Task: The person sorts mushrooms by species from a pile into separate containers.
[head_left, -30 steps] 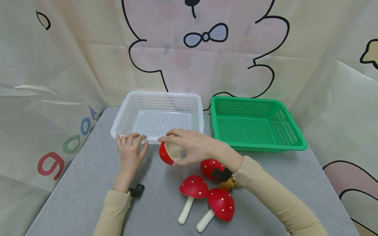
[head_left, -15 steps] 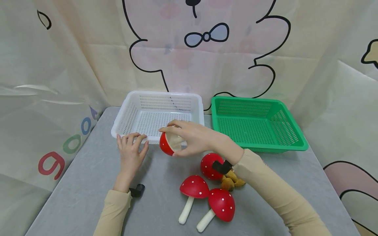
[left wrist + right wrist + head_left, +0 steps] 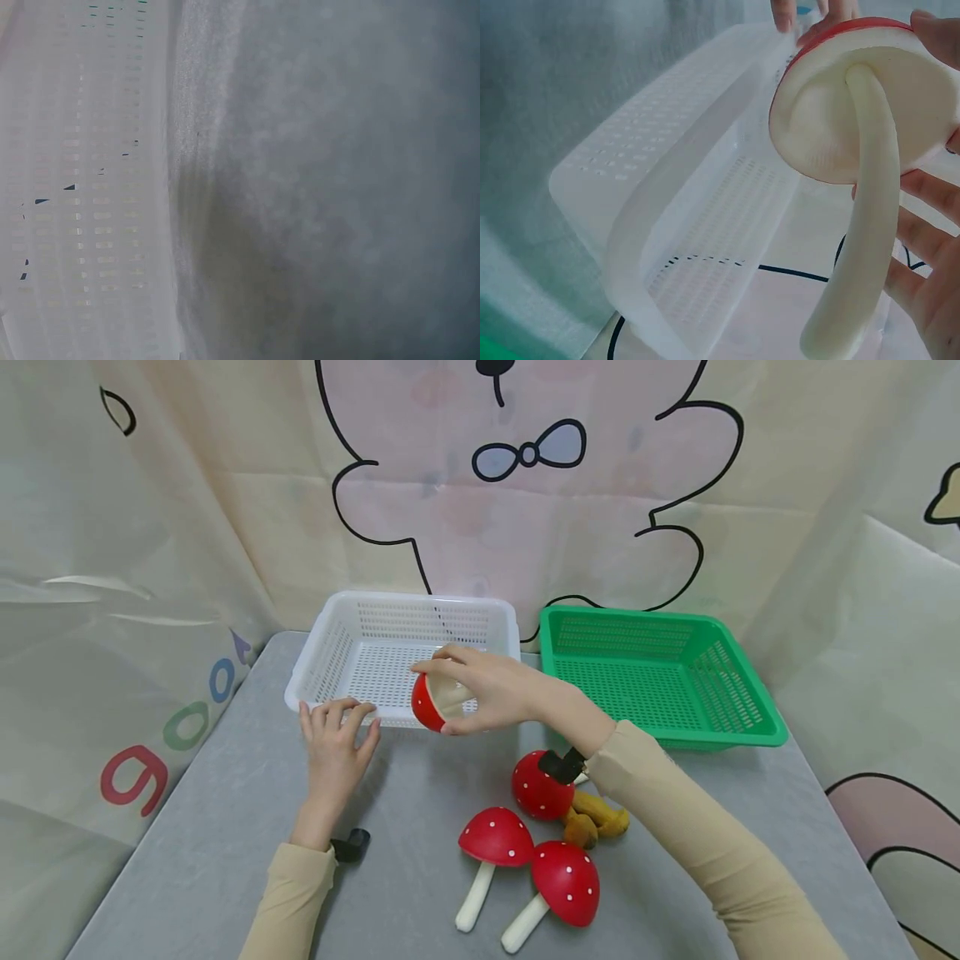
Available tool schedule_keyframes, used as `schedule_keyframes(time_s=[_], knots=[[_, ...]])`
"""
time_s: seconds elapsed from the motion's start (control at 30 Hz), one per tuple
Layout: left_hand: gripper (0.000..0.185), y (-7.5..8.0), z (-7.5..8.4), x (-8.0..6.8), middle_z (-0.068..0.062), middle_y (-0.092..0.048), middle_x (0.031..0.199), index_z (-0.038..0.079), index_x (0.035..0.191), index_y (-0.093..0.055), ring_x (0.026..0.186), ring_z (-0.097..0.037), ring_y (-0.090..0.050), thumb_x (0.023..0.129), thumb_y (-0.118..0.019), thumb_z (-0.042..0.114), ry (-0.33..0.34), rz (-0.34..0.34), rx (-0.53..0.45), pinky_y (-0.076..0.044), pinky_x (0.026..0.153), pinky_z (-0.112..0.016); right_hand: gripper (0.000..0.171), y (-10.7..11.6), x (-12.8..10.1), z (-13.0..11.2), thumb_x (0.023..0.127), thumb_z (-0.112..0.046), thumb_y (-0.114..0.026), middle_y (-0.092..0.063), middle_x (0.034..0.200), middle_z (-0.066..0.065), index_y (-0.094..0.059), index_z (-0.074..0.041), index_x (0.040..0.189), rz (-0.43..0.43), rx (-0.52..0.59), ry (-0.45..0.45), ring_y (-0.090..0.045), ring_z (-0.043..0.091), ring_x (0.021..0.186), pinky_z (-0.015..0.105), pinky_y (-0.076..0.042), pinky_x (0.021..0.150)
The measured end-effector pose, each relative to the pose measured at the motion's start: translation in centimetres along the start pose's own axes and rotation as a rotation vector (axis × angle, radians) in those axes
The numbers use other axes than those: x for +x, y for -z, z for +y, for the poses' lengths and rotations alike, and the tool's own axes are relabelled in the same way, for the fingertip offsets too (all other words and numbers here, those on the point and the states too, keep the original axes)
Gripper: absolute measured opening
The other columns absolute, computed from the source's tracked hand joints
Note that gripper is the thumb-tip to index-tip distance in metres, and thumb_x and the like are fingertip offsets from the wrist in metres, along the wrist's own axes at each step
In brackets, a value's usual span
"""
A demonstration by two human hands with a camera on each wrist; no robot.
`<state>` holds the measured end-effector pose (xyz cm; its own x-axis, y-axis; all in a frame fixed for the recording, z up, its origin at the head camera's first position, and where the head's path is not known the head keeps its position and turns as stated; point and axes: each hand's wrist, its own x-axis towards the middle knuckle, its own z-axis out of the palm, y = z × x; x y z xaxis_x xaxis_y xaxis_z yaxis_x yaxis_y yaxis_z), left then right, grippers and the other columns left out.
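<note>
A toy mushroom point(image 3: 427, 702) with a white-dotted red cap is in my right hand point(image 3: 501, 691), fingers and thumb gripping the cap's edge. It is over the front rim of the white basket point(image 3: 495, 618), cap pointing left. The right wrist view shows the cap's pale underside and the long cream stem point(image 3: 877, 165). My left hand point(image 3: 333, 756) holds the basket's front rim near the left corner, fingers bent over the edge. Only the perforated basket wall point(image 3: 90, 225) and grey tabletop show in the left wrist view; the hand itself is outside it.
A green basket point(image 3: 757, 714) stands right of the white one. Several red mushrooms lie on the grey table point(image 3: 405, 877), including one by the right wrist point(image 3: 542, 787) and two nearer ones point(image 3: 495, 837) point(image 3: 566, 885). Yellow-brown toy pieces point(image 3: 600, 814) lie beside them. A printed curtain closes the back.
My right hand has raised the mushroom and carried it away from me, from in front of the white basket to over its front rim. The left hand has stayed in place.
</note>
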<state>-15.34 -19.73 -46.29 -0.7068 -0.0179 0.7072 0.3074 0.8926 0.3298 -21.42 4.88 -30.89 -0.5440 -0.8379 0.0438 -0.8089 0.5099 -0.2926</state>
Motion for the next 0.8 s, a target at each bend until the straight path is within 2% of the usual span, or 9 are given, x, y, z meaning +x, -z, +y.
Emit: schedule_keyframes(time_s=[0.37,0.63,0.8], knots=[[0.018,0.0,-0.1,0.1,-0.015,-0.059,0.104,0.008,0.099,-0.066,0.101,-0.037,-0.048,0.083,-0.072,0.014,-0.008,0.023,-0.007,-0.013,0.105,-0.076,0.086,0.3,1.7,2.0,0.071,-0.043,-0.08,-0.046,0.141,0.001,-0.038,-0.029,0.146,0.011,0.029,-0.043,-0.05,0.015,0.122,0.033,-0.054,0.09],[0.016,0.1,0.0,0.0,-0.015,-0.059,0.107,0.009,0.102,-0.066,0.104,-0.036,-0.047,0.087,-0.067,0.016,0.011,-0.018,0.007,-0.012,0.107,-0.074,0.085,0.6,3.4,3.3,0.073,-0.045,-0.078,-0.046,0.139,0.001,-0.038,-0.029,0.146,-0.009,0.007,-0.052,-0.05,0.016,0.121,0.035,-0.054,0.091],[0.016,0.0,0.0,0.0,-0.014,-0.059,0.106,0.009,0.101,-0.067,0.103,-0.036,-0.047,0.085,-0.07,0.014,0.011,-0.003,-0.013,-0.011,0.107,-0.074,0.085,0.5,4.4,3.8,0.073,-0.047,-0.077,-0.046,0.14,0.0,-0.037,-0.03,0.146,-0.022,0.017,-0.061,-0.049,0.016,0.121,0.034,-0.054,0.09]])
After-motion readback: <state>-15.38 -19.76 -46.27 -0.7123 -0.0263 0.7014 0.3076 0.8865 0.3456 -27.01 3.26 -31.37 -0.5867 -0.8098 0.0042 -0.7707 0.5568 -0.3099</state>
